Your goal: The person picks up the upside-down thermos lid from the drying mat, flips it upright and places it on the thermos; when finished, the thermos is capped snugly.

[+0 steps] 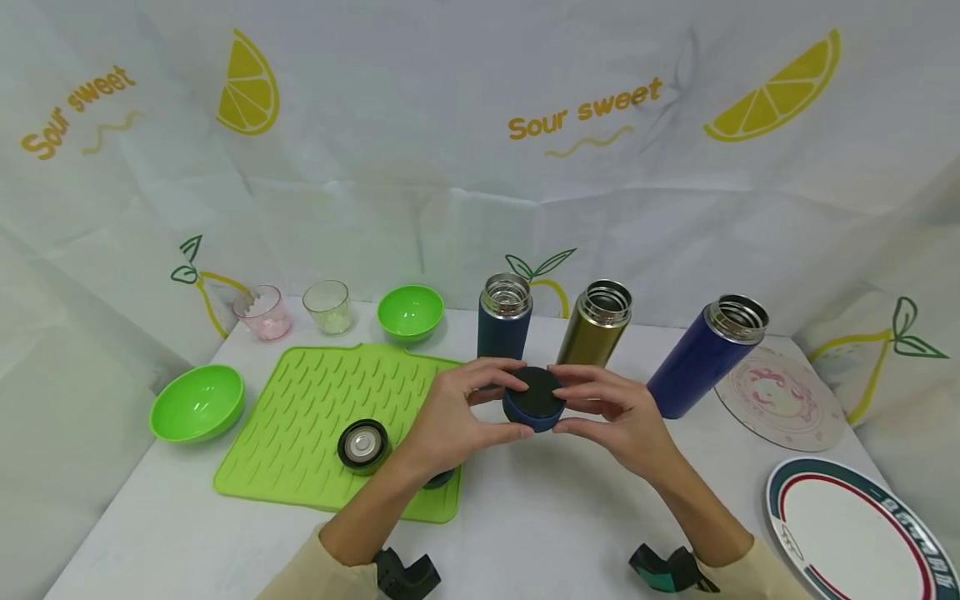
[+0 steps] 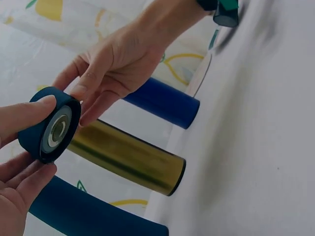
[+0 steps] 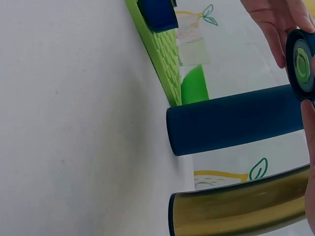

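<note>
Between both hands is a round bottle lid (image 1: 534, 393), dark on top with a blue side, held above the table. My left hand (image 1: 468, 408) pinches its left side between thumb and fingers, and my right hand (image 1: 618, 408) pinches its right side. The lid's underside, with a ringed centre, shows in the left wrist view. Behind the hands stand a teal bottle (image 1: 504, 325), a gold bottle (image 1: 592, 333) and a blue bottle (image 1: 693, 367), all uncapped with steel necks. A lid (image 1: 363, 446) lies underside up on the green mat; another dark lid (image 1: 439, 480) is partly hidden by my left forearm.
The green drying mat (image 1: 300, 417) lies left of the hands. Around it are two green bowls (image 1: 197, 404), a pink glass (image 1: 264, 314) and a clear glass (image 1: 328, 308). To the right lie a pink-patterned round board (image 1: 783, 398) and a white plate (image 1: 847, 533).
</note>
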{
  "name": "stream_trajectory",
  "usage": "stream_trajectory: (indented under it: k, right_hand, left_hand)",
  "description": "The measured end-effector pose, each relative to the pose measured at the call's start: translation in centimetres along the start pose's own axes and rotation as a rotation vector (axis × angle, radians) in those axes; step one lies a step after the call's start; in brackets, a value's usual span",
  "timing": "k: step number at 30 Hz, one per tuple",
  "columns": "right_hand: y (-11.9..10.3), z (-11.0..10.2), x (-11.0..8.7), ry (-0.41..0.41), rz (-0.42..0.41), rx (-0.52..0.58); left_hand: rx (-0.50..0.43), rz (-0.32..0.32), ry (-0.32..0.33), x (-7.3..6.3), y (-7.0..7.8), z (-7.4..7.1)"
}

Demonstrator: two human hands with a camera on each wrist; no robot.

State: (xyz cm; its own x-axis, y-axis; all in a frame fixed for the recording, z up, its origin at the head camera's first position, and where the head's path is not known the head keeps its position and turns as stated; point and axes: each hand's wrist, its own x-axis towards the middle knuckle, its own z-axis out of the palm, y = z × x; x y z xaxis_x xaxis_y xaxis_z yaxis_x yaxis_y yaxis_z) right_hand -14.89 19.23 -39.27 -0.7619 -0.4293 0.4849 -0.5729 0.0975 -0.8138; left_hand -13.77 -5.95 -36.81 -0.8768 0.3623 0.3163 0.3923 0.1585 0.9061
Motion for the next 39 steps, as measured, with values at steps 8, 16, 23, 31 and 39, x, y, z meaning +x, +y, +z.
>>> stream_trajectory:
  k: [8, 16, 23, 31, 39]
  right_hand:
    - [0.1, 0.6, 0.3, -0.027, -0.029, 0.028]
    - [-0.3, 1.0, 1.4, 0.040, -0.064, -0.011]
    - [-0.5, 2.2, 3.0, 0.100, 0.090, -0.146]
    - [0.7, 3.5, 4.7, 0.082, 0.161, -0.101]
    - [2.5, 4.7, 6.2, 0.087, 0.271, 0.007]
  left_hand:
    - [0.122, 0.086, -0.013, -0.2, -0.3, -0.2]
    - [0.167, 0.073, 0.045, -0.8, -0.3, -1.4]
    - [0.193, 0.061, 0.108, -1.6, -0.1, -3.6]
    - [0.212, 0.047, 0.161, -1.9, 0.2, -5.6]
    - [0.247, 0.021, 0.203, -2.0, 0.0, -6.6]
